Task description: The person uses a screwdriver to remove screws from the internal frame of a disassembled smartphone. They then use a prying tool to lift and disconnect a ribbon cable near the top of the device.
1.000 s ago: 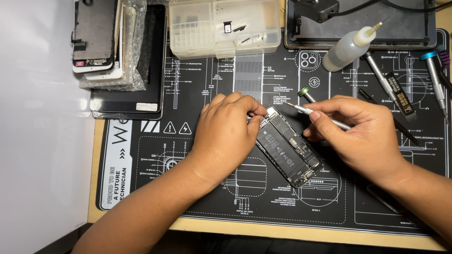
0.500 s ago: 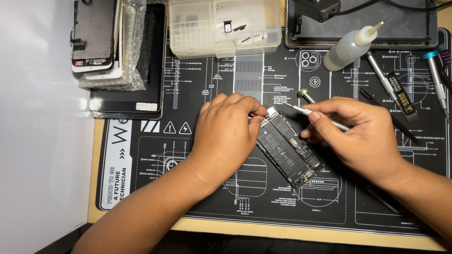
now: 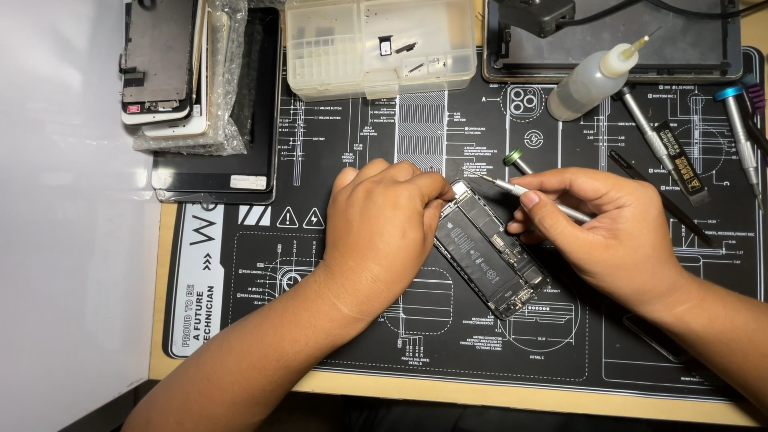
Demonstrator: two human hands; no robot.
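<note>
An opened phone (image 3: 490,250), back cover off and its insides showing, lies slantwise on the black mat (image 3: 336,160), its far end pointing up-left and its near end down-right. It sits between the two hands, at the middle of the mat. The left hand (image 3: 382,228) rests on the mat at the phone's left side, fingers curled over and pressing the far-left edge of the frame, steadying it. The right hand (image 3: 608,232) lies just right of the phone, its fingers closed round a slim metal tool (image 3: 528,194) in a pen grip; the tool's tip reaches left to the far end of the phone, close to the left fingertips. Just beyond the tool a green-capped driver (image 3: 516,161) lies on the mat. Farther right are a squeeze bottle (image 3: 592,80), more drivers (image 3: 740,132) and a dark pry tool. At the far edge stands a clear parts box (image 3: 376,48), and at far left a stack of phone screens (image 3: 160,68).
</note>
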